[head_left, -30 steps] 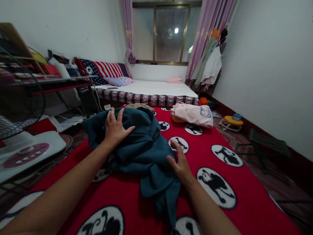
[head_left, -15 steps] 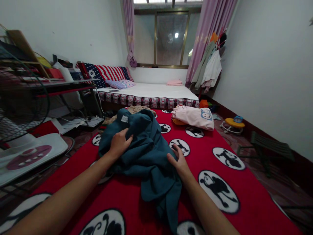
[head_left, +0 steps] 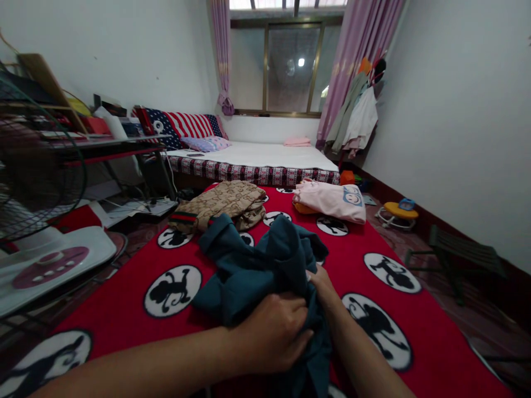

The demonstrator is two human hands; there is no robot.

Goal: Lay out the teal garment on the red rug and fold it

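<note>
Red blanket (head_left: 124, 309) printed with black cartoon circles covers the floor of a small bedroom. Close to the camera, the left hand (head_left: 271, 331) is clenched around a bunched teal garment (head_left: 257, 265), fingers buried in cloth. The right hand (head_left: 321, 282) grips it from the right, just beside. The bundle rises ahead of both hands, toward a tan patterned garment (head_left: 224, 202) and a pink top (head_left: 332, 199)

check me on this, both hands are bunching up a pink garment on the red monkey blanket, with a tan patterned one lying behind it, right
Not quite: the garment that the left hand and right hand bunch up is dark teal, as the head view shows. The rest holds: it lies on the red monkey blanket, the tan patterned one behind it.
</note>
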